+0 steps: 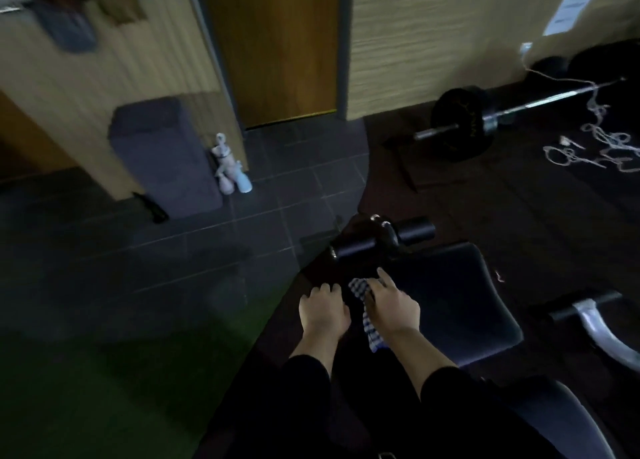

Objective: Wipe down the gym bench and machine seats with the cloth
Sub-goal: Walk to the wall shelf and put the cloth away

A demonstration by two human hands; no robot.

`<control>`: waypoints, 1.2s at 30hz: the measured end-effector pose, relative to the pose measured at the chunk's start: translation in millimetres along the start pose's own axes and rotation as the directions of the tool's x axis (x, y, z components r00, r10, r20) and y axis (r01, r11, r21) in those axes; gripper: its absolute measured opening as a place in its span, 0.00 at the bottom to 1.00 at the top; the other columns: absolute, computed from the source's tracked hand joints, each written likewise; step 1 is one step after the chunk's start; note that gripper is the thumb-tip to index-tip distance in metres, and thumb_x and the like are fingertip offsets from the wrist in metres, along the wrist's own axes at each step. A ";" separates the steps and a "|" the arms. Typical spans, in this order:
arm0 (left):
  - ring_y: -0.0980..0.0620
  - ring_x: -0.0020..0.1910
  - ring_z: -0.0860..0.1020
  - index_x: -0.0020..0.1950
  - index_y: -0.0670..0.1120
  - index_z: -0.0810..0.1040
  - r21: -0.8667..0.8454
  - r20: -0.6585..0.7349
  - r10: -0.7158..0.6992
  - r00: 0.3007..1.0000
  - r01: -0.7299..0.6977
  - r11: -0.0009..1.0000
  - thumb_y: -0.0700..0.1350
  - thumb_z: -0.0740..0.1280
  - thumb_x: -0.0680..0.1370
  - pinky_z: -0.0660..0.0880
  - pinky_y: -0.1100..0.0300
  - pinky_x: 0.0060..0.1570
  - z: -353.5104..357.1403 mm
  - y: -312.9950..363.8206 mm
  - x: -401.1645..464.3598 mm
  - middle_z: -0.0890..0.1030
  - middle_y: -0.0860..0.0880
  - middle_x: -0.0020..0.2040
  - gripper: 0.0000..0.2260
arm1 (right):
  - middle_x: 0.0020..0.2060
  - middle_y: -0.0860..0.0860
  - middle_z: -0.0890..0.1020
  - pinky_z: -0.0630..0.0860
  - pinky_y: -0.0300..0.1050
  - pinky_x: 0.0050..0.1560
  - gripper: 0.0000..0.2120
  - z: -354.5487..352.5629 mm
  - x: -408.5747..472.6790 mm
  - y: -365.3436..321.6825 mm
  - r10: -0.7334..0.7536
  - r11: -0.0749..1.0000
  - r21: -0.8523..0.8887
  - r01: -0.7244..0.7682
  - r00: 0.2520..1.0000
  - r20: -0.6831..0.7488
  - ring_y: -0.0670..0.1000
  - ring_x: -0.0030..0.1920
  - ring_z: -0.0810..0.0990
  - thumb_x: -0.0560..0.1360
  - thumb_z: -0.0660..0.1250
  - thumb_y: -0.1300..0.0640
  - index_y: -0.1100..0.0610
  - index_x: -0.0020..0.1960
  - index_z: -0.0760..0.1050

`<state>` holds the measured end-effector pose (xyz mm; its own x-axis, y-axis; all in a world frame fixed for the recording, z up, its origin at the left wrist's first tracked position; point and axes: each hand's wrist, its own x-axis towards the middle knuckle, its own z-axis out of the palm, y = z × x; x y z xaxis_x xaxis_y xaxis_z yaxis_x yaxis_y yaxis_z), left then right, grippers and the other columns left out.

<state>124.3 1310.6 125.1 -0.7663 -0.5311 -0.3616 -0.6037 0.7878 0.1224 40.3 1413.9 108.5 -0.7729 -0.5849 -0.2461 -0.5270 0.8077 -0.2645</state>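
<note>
We are bent over the bench pad [450, 295], and everything here is placed from it. Our right hand [393, 308] lies palm-down on the pad's near left corner with the checked cloth [360, 290] trapped beneath it; the fingers are spread and pressing flat, the forefinger stretched toward the far edge, so the cloth is pinned rather than gripped. A strip of it hangs off the pad's left edge below the wrist, probably because only the part under the palm is doing the rubbing. Our left hand [323, 308] sits just left of the pad, fingers curled downward and close together. It seems to be bracing on the dark edge or frame there, though the gloom hides what it actually touches, so we cannot tell whether it grips anything.

Beyond the pad's far edge sits the foam roller [382, 238] on its bar. To the pad's right a metal leg [599, 330] curves away. Farther off, past the roller, a barbell [464, 124] rests on the floor, and well to the left spray bottles [232, 172] stand against the wall.

We judge the wiping barely begun: most of the pad lies ahead of the cloth.
</note>
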 end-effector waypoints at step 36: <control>0.44 0.64 0.72 0.68 0.48 0.68 -0.245 0.024 -0.535 0.844 0.524 0.816 0.50 0.59 0.80 0.74 0.50 0.53 -160.0 -524.3 230.5 0.73 0.47 0.65 0.17 | 0.66 0.48 0.73 0.72 0.47 0.52 0.19 56.1 332.7 -559.8 -0.532 0.840 -0.045 0.541 0.837 0.123 0.53 0.59 0.77 0.82 0.52 0.50 0.42 0.73 0.61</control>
<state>229.0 725.2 125.5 -0.3186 -0.8624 -0.3934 -0.9479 0.2876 0.1373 97.9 762.9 122.4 -0.3230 -0.9291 -0.1803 -0.8765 0.3655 -0.3134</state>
